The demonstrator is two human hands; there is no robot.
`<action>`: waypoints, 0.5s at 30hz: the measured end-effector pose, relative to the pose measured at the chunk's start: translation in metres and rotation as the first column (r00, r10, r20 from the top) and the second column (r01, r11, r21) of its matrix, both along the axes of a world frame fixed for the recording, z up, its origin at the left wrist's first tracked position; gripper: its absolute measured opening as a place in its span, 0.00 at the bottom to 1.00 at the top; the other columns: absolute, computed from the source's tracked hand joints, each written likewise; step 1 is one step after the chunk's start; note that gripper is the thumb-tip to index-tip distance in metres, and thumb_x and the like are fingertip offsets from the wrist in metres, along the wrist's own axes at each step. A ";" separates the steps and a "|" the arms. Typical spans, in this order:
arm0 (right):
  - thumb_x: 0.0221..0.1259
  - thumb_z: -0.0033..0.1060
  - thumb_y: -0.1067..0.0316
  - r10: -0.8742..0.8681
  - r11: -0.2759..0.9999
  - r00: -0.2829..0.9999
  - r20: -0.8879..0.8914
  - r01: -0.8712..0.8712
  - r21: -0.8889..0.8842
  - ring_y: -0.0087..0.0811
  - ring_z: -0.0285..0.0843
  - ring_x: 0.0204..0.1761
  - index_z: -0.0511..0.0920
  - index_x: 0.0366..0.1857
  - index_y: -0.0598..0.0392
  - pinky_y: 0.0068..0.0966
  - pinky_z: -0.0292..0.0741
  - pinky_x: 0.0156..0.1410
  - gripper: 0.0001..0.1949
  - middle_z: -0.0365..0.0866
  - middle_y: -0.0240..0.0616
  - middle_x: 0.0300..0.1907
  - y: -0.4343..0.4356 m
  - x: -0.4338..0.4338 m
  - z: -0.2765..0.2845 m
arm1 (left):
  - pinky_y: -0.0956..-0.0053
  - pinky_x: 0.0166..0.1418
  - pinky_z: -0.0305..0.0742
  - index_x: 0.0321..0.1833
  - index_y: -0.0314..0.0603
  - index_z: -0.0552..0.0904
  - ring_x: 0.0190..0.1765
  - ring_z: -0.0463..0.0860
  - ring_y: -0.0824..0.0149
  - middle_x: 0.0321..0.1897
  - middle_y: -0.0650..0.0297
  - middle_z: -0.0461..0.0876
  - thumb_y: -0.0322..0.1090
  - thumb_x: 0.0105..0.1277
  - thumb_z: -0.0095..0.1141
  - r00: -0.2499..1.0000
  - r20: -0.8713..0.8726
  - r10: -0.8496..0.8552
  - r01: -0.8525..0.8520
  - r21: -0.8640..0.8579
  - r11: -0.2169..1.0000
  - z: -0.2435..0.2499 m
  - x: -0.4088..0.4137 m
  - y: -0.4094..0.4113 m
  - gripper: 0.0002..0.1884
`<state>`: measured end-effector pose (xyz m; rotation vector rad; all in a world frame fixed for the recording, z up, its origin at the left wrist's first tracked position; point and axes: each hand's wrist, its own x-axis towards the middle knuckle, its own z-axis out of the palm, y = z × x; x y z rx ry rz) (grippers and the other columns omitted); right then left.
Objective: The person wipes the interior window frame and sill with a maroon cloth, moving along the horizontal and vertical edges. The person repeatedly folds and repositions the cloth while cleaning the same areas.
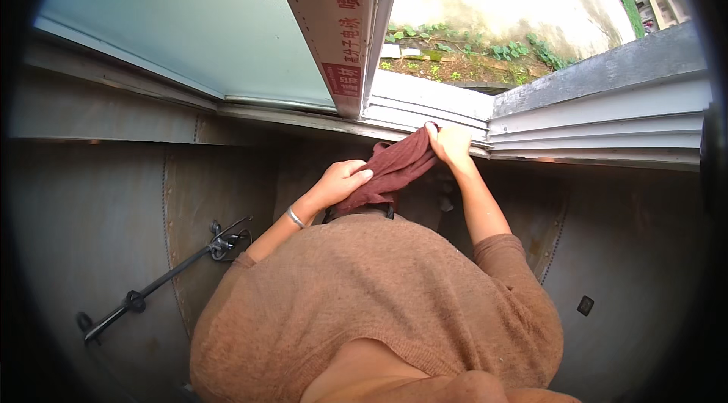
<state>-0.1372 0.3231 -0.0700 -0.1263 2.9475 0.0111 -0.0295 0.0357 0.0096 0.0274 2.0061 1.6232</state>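
A dark red cloth (395, 170) stretches between my two hands, in front of my chest. My left hand (341, 178) grips its lower left part, thumb on top, with a bracelet on the wrist. Higher up and to the right, my right hand (450, 142) holds the cloth's other end, close against the window's sliding track (426, 113). The fingers of the right hand are partly hidden behind the cloth. Below the window opening, the cloth hangs in folds over the dark area beneath the sill.
A frosted glass pane (170, 22) with a metal frame post (347, 33) bearing printed writing fills the left side of the window. Its right side opens onto plants (506, 50) and bright ground. A black metal stand (153, 286) lies at left; a small dark object (585, 305) is at right.
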 end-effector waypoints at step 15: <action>0.60 0.57 0.53 -0.251 0.494 0.966 0.064 0.185 -0.850 0.46 0.85 0.38 0.84 0.37 0.60 0.36 0.79 0.48 0.18 0.86 0.47 0.33 -0.155 0.005 -0.006 | 0.75 0.46 0.73 0.44 0.31 0.81 0.38 0.76 0.74 0.34 0.64 0.81 0.37 0.70 0.54 0.969 -0.011 0.248 -0.243 0.162 0.956 0.015 0.044 -0.074 0.13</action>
